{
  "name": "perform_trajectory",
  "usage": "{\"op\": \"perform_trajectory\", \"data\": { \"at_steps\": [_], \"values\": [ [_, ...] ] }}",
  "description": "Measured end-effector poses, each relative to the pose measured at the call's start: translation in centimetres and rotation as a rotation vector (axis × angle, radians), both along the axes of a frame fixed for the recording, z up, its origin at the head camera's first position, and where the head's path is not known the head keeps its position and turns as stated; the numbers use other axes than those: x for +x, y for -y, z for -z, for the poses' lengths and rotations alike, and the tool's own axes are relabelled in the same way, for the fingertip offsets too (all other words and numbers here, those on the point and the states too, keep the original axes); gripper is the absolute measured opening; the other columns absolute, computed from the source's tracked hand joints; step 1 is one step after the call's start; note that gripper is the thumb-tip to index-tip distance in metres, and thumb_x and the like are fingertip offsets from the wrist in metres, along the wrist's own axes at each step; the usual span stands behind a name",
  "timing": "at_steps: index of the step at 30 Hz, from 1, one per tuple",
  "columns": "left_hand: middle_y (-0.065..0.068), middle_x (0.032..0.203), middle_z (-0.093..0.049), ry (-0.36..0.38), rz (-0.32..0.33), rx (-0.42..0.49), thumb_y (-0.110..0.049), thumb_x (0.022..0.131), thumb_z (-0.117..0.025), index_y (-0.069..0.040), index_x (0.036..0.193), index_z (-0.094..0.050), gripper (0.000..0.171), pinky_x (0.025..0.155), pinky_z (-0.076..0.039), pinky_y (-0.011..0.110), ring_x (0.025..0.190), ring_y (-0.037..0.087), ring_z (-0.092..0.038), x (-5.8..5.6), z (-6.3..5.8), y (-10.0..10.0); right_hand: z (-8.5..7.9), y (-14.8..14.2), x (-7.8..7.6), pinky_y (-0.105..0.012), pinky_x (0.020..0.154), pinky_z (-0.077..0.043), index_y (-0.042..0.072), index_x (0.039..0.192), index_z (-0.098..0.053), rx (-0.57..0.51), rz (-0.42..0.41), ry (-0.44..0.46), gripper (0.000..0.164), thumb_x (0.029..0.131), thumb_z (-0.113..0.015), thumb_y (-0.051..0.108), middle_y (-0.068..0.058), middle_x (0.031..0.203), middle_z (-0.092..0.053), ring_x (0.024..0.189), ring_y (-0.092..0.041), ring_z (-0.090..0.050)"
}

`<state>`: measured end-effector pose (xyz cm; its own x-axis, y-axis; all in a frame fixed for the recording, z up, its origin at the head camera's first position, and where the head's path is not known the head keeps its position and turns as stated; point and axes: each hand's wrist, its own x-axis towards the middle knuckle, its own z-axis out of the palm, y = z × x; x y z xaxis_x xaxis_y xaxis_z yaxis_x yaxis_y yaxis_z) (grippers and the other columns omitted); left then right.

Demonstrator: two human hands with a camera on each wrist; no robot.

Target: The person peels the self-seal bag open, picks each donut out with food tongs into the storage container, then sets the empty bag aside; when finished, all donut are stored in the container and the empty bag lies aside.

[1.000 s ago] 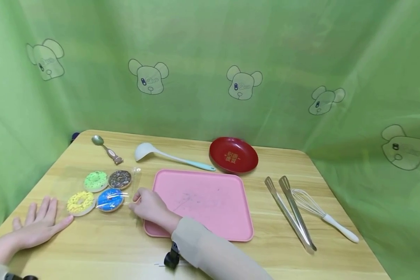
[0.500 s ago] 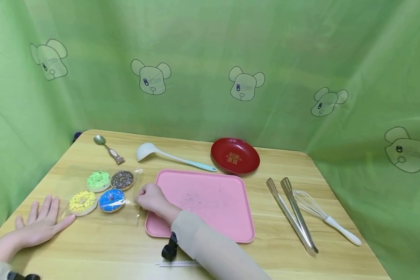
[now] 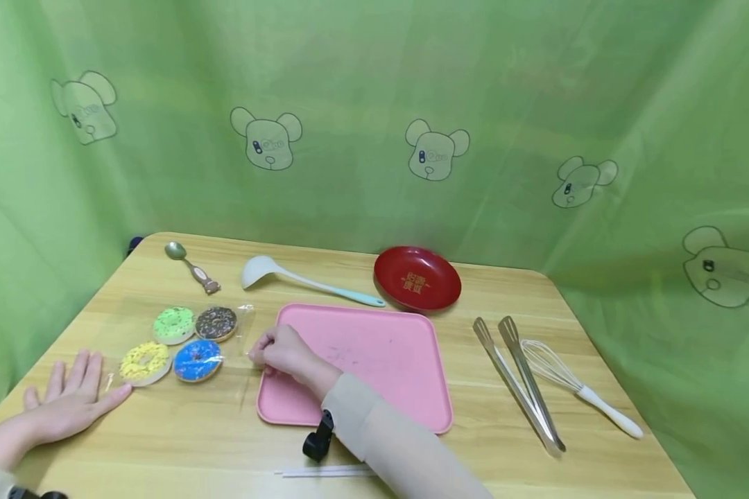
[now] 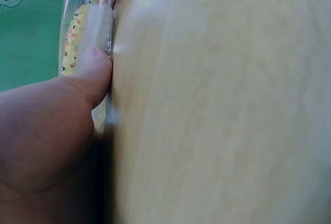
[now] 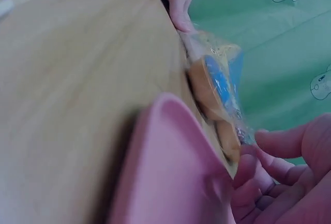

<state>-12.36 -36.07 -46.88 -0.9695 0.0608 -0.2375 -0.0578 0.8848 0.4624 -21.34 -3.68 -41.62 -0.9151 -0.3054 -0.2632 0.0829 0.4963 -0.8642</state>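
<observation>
A clear plastic bag lies on the table at the left. In it are donuts, perhaps toys: a green one, a dark brown one, a yellow one and a blue one. My left hand rests flat with fingers spread, its thumb on the bag's near left corner, as the left wrist view also shows. Over the left edge of a pink tray, my right hand appears to pinch the bag's right edge between thumb and forefinger; the fingertips partly hide that edge.
A spoon, a white ladle and a red plate lie along the back. On the right are metal tongs and a whisk. Thin white sticks lie near the front. A green curtain hangs behind.
My right hand has moved a little to the right, away from the donuts and further over the tray's left edge. The left hand stays in place.
</observation>
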Motion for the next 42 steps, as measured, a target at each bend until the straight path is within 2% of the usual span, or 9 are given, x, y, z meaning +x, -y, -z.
{"op": "perform_trajectory", "data": {
  "at_steps": [7, 11, 14, 20, 25, 29, 35, 38, 42],
  "values": [
    [0.034, 0.137, 0.03, -0.013, 0.002, -0.003, -0.059, 0.093, -0.033, 0.013, 0.137, 0.014, 0.097, 0.073, 0.025, 0.075, 0.116, 0.056, 0.035, 0.3, 0.6, 0.3, -0.8, 1.3, -0.7, -0.025, 0.05, -0.044, 0.013, 0.075, -0.061, 0.1, -0.071, -0.057, 0.015, 0.08, -0.073, 0.021, -0.001, 0.063, -0.055, 0.053, -0.012, -0.049],
    [0.034, 0.137, 0.029, -0.006, 0.006, 0.0, -0.058, 0.094, -0.033, 0.014, 0.137, 0.014, 0.096, 0.074, 0.024, 0.075, 0.116, 0.056, 0.035, 0.2, 0.1, 0.0, -0.8, 2.5, -1.2, -0.023, 0.044, -0.038, 0.013, 0.066, -0.056, 0.148, -0.106, -0.13, 0.025, 0.083, -0.071, 0.025, 0.001, 0.055, -0.05, 0.047, -0.01, -0.044],
    [0.035, 0.137, 0.028, -0.006, 0.008, -0.006, -0.058, 0.094, -0.033, 0.014, 0.136, 0.013, 0.096, 0.074, 0.024, 0.074, 0.116, 0.056, 0.034, 0.0, -0.4, -0.2, -0.6, 3.3, -1.6, -0.021, 0.04, -0.032, 0.014, 0.057, -0.046, 0.185, -0.094, -0.173, 0.037, 0.084, -0.07, 0.024, 0.005, 0.049, -0.041, 0.043, -0.008, -0.037],
    [0.036, 0.137, 0.027, -0.006, 0.013, -0.007, -0.057, 0.095, -0.032, 0.016, 0.136, 0.012, 0.095, 0.075, 0.025, 0.074, 0.116, 0.057, 0.033, -0.2, -1.0, -0.5, -0.5, 3.9, -2.2, -0.02, 0.04, -0.029, 0.014, 0.05, -0.036, 0.209, -0.052, -0.15, 0.047, 0.082, -0.07, 0.015, 0.007, 0.045, -0.031, 0.04, -0.008, -0.03],
    [0.035, 0.137, 0.028, -0.005, 0.007, 0.007, -0.057, 0.094, -0.033, 0.015, 0.136, 0.013, 0.095, 0.075, 0.025, 0.074, 0.116, 0.056, 0.034, 0.0, -0.5, -0.4, -0.2, 3.4, -2.4, -0.02, 0.039, -0.028, 0.013, 0.047, -0.037, 0.133, -0.02, -0.093, 0.047, 0.082, -0.068, 0.009, 0.006, 0.042, -0.032, 0.038, -0.009, -0.03],
    [0.034, 0.136, 0.031, -0.002, 0.002, 0.02, -0.058, 0.094, -0.033, 0.014, 0.136, 0.016, 0.096, 0.074, 0.027, 0.073, 0.115, 0.054, 0.037, 0.2, 0.0, -0.2, 0.1, 2.4, -2.6, -0.019, 0.041, -0.031, 0.013, 0.049, -0.04, 0.078, 0.005, -0.097, 0.043, 0.082, -0.067, 0.008, 0.004, 0.046, -0.038, 0.041, -0.009, -0.034],
    [0.032, 0.136, 0.032, -0.01, 0.002, 0.004, -0.058, 0.094, -0.032, 0.013, 0.136, 0.016, 0.096, 0.074, 0.025, 0.074, 0.115, 0.054, 0.037, 0.2, 0.4, 0.0, 0.8, 1.3, -2.5, -0.021, 0.042, -0.036, 0.007, 0.063, -0.055, -0.028, 0.067, -0.048, 0.021, 0.081, -0.065, 0.003, -0.007, 0.056, -0.054, 0.046, -0.012, -0.043],
    [0.032, 0.137, 0.032, -0.013, 0.005, 0.004, -0.058, 0.094, -0.032, 0.013, 0.136, 0.015, 0.095, 0.074, 0.025, 0.074, 0.115, 0.054, 0.037, 0.1, 0.5, 0.0, 0.9, 1.0, -2.1, -0.021, 0.044, -0.039, 0.006, 0.068, -0.057, -0.01, 0.057, -0.056, 0.015, 0.081, -0.065, 0.003, -0.006, 0.059, -0.056, 0.048, -0.012, -0.045],
    [0.032, 0.136, 0.032, -0.016, 0.005, 0.006, -0.058, 0.094, -0.032, 0.014, 0.136, 0.015, 0.095, 0.073, 0.027, 0.074, 0.114, 0.054, 0.038, 0.0, 0.6, 0.2, 0.7, 0.8, -1.5, -0.022, 0.048, -0.041, 0.008, 0.071, -0.059, 0.041, 0.017, -0.11, 0.011, 0.079, -0.066, 0.005, -0.001, 0.065, -0.056, 0.053, -0.011, -0.047]
  ]
}}
